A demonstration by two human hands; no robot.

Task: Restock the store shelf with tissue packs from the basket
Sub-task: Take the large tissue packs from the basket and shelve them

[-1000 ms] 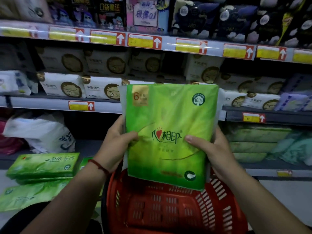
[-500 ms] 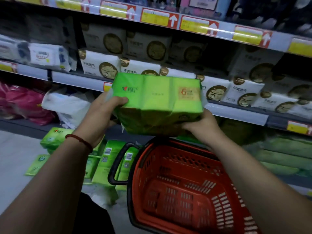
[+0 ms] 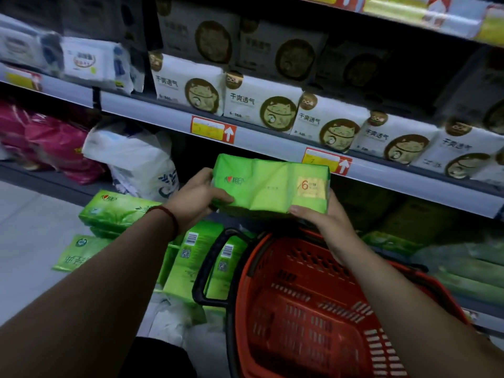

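I hold the green tissue pack (image 3: 270,184) flat with both hands, left hand (image 3: 195,197) and right hand (image 3: 320,214) gripping its ends, above the red basket (image 3: 300,309), before the shelf (image 3: 272,148).

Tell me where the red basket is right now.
Head view, lower right: the red basket sits beneath the held green tissue pack, with loose green packs to its left.

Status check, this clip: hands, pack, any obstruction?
Left hand, right hand grip ends of green tissue pack. Pack level above red basket, not shelved. White bag left of pack, not touching.
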